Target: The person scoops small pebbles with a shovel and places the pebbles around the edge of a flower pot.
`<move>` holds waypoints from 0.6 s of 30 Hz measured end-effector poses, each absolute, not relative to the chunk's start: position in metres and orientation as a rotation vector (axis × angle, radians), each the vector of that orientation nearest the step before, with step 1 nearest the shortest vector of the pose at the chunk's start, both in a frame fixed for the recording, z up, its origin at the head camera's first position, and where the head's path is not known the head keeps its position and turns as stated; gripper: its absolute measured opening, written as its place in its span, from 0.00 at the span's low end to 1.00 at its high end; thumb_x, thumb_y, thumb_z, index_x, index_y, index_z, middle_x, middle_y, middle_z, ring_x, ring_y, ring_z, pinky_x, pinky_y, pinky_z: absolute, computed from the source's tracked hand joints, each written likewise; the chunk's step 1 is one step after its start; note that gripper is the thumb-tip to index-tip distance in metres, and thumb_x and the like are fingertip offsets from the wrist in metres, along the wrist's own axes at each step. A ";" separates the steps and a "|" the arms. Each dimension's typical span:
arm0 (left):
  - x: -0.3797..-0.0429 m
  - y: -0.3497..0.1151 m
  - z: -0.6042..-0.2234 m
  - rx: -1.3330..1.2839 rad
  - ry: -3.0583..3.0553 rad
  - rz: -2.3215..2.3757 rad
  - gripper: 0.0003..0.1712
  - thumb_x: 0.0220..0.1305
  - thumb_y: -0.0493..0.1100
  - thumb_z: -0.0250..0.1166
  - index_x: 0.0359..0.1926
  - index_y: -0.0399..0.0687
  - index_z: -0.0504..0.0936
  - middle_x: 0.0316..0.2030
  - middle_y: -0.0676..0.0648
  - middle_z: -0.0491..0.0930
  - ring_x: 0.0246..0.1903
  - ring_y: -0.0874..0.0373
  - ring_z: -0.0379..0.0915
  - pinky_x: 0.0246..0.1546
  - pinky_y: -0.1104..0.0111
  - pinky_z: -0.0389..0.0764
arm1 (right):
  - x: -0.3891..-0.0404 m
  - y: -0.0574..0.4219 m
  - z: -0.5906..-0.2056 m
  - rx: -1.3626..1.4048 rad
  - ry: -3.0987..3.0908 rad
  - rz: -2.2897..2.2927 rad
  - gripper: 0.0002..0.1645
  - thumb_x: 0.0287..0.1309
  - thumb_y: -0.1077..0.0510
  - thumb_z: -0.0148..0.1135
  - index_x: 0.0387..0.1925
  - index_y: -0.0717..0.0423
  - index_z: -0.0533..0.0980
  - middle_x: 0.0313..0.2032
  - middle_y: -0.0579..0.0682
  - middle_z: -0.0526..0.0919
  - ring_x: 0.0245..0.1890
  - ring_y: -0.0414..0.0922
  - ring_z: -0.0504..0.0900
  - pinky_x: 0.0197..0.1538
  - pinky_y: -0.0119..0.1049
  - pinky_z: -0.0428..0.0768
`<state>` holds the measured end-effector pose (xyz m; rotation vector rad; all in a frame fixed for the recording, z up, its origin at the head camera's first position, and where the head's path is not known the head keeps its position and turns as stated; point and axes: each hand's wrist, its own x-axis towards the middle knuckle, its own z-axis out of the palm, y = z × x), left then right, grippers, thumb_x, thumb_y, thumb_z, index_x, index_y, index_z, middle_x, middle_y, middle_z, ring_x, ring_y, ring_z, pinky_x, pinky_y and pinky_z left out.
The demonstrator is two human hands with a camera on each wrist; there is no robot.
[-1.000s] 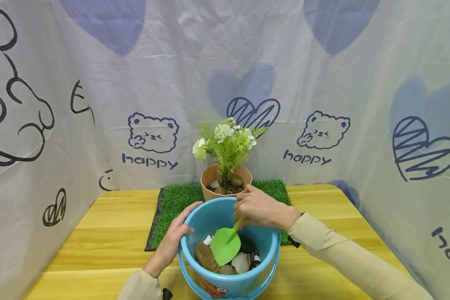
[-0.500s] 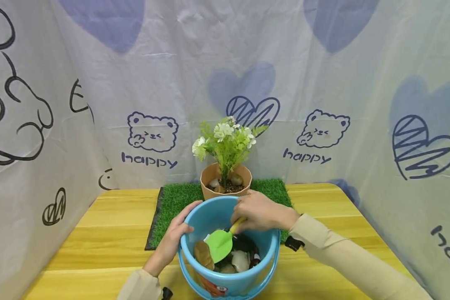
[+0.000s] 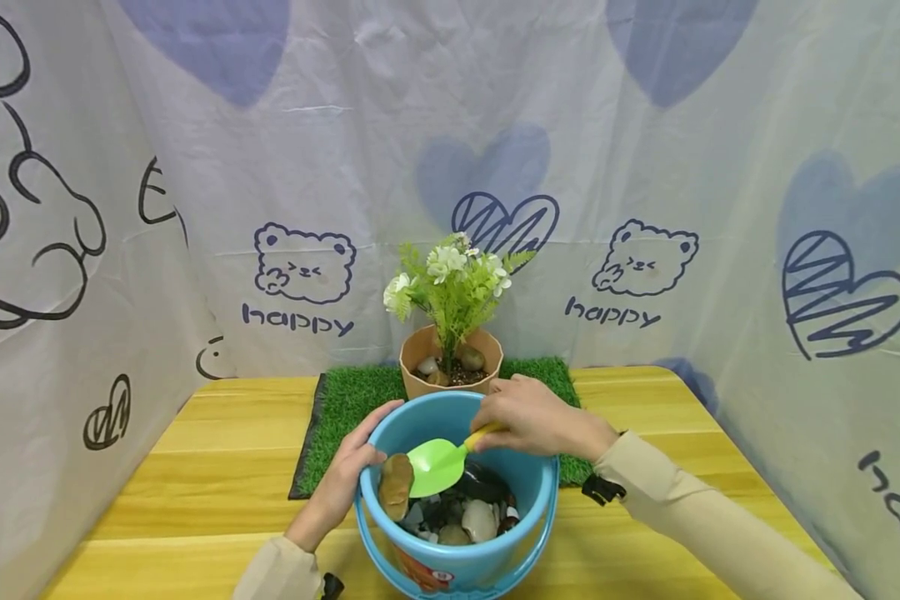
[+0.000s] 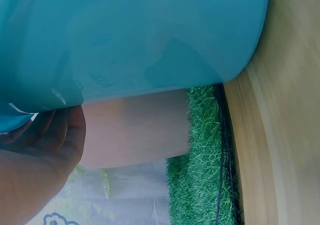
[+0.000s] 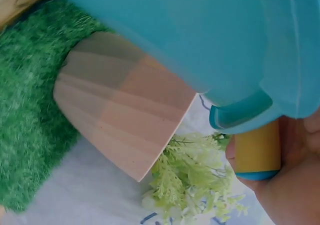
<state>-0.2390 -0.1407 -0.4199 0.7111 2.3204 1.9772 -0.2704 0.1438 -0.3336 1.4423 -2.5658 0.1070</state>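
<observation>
A blue bucket (image 3: 457, 554) with stones inside stands at the front of the table. My left hand (image 3: 348, 475) grips its left rim, thumb over the edge and fingers against the outer wall; the left wrist view shows those fingers (image 4: 70, 135) on the wall. In my right hand (image 3: 528, 421) is a toy shovel (image 3: 437, 467), held by its yellow handle (image 5: 257, 150). Its green blade is inside the bucket, against a brown stone (image 3: 396, 487) at the left wall. A white stone (image 3: 481, 522), a black stone (image 3: 482, 481) and small dark gravel (image 3: 431, 512) lie below.
Just behind the bucket, a peach flowerpot (image 3: 414, 384) holds white flowers (image 3: 447, 263), soil and a few stones. It stands on a green turf mat (image 3: 363, 387) on the wooden table (image 3: 225, 467). Printed curtains (image 3: 345, 167) enclose the back and sides.
The shovel blade has shifted left and up within the bucket, pushing the brown stone up against the left wall. More dark gravel shows now. My left hand stays on the rim.
</observation>
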 end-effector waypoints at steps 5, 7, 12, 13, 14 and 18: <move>-0.239 -0.141 -0.421 0.697 2.316 1.979 0.40 0.58 0.36 0.44 0.74 0.61 0.60 0.71 0.41 0.63 0.66 0.37 0.64 0.61 0.48 0.68 | -0.262 0.147 -0.337 1.449 -2.502 0.046 0.12 0.60 0.41 0.61 0.38 0.37 0.85 0.29 0.33 0.81 0.27 0.35 0.61 0.33 0.29 0.58; -0.239 -0.141 -0.421 0.696 2.312 1.976 0.40 0.58 0.36 0.44 0.73 0.62 0.60 0.71 0.42 0.62 0.66 0.38 0.64 0.61 0.49 0.68 | -0.260 0.149 -0.338 1.441 -2.493 0.053 0.12 0.61 0.40 0.60 0.37 0.36 0.85 0.29 0.33 0.81 0.27 0.35 0.61 0.33 0.28 0.58; -0.240 -0.141 -0.421 0.688 2.321 1.962 0.40 0.58 0.36 0.44 0.73 0.62 0.60 0.71 0.42 0.63 0.66 0.38 0.64 0.60 0.51 0.68 | -0.258 0.154 -0.338 1.396 -2.487 0.106 0.12 0.60 0.41 0.62 0.38 0.38 0.86 0.33 0.34 0.85 0.27 0.34 0.64 0.32 0.26 0.60; -0.240 -0.141 -0.421 0.688 2.325 1.960 0.40 0.58 0.36 0.45 0.73 0.62 0.60 0.71 0.42 0.63 0.66 0.38 0.64 0.60 0.51 0.69 | -0.258 0.155 -0.337 1.380 -2.485 0.114 0.12 0.59 0.41 0.62 0.38 0.38 0.86 0.33 0.34 0.86 0.27 0.34 0.64 0.32 0.26 0.60; -0.240 -0.141 -0.421 0.688 2.328 1.960 0.40 0.58 0.36 0.45 0.73 0.62 0.60 0.71 0.42 0.63 0.66 0.38 0.64 0.60 0.51 0.69 | -0.259 0.157 -0.336 1.367 -2.483 0.115 0.13 0.59 0.41 0.63 0.38 0.39 0.87 0.34 0.34 0.86 0.27 0.34 0.64 0.32 0.26 0.60; -0.239 -0.142 -0.420 0.694 2.330 1.961 0.40 0.58 0.36 0.44 0.73 0.62 0.60 0.71 0.42 0.62 0.67 0.38 0.63 0.58 0.51 0.70 | -0.260 0.162 -0.334 1.310 -2.506 0.132 0.12 0.57 0.41 0.64 0.38 0.38 0.87 0.31 0.32 0.85 0.27 0.34 0.64 0.31 0.26 0.61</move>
